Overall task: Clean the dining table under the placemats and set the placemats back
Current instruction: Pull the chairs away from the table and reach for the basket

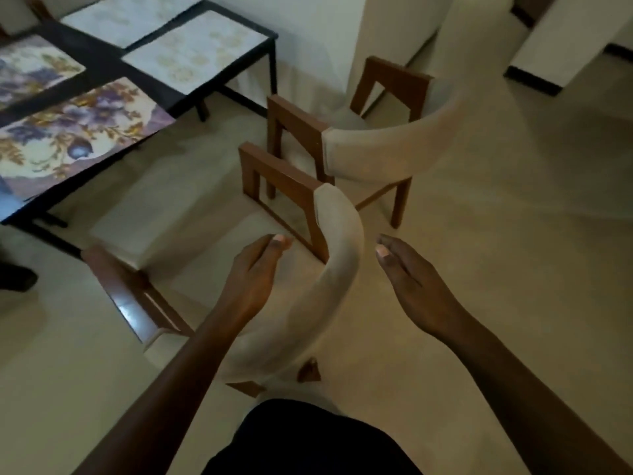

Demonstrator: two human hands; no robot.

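The black dining table [102, 68] fills the upper left. Two floral purple placemats lie on it, one near the front edge [75, 132] and one at the far left [30, 68]. Two pale placemats lie beyond, one at the back [130, 17] and one by the table's right corner [195, 51]. My left hand [255, 272] and my right hand [409, 279] hover open on either side of the curved cream backrest of a chair [332, 269], touching nothing.
A second cream chair with wooden arms [376, 145] stands just behind the first, near the table's right end. A wooden chair arm [126, 296] sits lower left. Cream walls and a pillar [394, 29] rise at the back; beige floor lies to the right.
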